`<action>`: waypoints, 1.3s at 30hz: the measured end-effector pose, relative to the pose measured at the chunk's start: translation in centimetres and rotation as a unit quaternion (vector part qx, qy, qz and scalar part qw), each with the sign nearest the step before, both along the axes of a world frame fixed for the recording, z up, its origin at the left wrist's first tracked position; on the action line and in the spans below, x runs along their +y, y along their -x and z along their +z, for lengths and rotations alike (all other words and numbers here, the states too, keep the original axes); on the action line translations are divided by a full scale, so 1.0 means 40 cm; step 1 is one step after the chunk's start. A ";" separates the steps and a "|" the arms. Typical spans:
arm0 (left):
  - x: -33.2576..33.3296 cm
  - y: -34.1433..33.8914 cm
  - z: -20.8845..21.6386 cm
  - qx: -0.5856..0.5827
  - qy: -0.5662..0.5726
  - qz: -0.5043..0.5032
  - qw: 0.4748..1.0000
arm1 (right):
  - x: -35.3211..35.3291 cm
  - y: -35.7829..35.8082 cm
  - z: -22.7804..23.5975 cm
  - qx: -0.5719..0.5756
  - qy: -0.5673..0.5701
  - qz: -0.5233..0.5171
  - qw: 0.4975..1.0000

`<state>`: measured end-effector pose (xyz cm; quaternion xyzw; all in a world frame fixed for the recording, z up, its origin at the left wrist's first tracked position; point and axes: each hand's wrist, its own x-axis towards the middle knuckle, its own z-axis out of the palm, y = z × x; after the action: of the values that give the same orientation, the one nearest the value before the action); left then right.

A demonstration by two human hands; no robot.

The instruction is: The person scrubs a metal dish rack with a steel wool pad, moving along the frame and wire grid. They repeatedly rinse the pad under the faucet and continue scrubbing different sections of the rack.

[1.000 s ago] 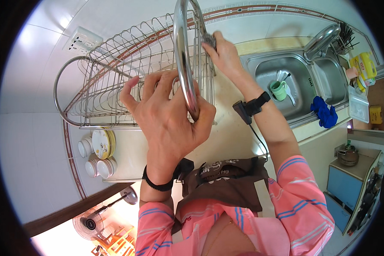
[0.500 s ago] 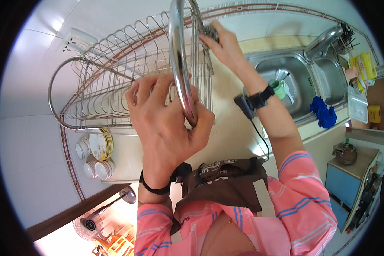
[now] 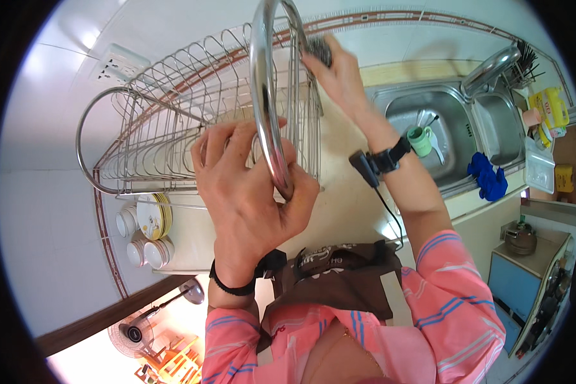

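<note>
Your left hand (image 3: 246, 192) grasps the smooth, arched metal tube (image 3: 260, 80) of the looped-wire rack (image 3: 185, 114), which spreads ahead and leftward of that hand. Your right hand (image 3: 343, 80), farther ahead, clasps a rough grey scrubber (image 3: 319, 51) at the rack's right end.

The person's bare left hand (image 3: 249, 179) grips the thick, curved, shiny steel tube (image 3: 261, 83) of a silver wire dish rack (image 3: 130, 191), while the right hand (image 3: 340, 80) holds a grey mesh scouring pad (image 3: 320, 51) at the rack's right end. A pale green mug (image 3: 418, 141) sits in the stainless-steel sink (image 3: 453, 121).
</note>
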<state>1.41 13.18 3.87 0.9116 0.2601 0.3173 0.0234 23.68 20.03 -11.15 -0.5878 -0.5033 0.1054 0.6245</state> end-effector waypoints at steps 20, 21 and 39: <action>0.019 -0.002 -0.015 -0.027 -0.008 -0.025 0.999 | 0.033 -0.027 -0.050 -0.084 0.042 0.006 0.996; 0.018 -0.001 -0.014 -0.035 -0.012 -0.018 0.999 | 0.021 -0.050 -0.066 -0.025 0.039 0.038 0.998; -0.006 -0.029 -0.004 -0.032 0.037 0.043 0.998 | -0.011 0.000 -0.209 -0.016 0.030 0.046 0.998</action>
<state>2.58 12.93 3.72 0.8874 0.3101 0.3373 0.0514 23.69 19.60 -19.52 -0.5843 -0.5361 0.1397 0.5930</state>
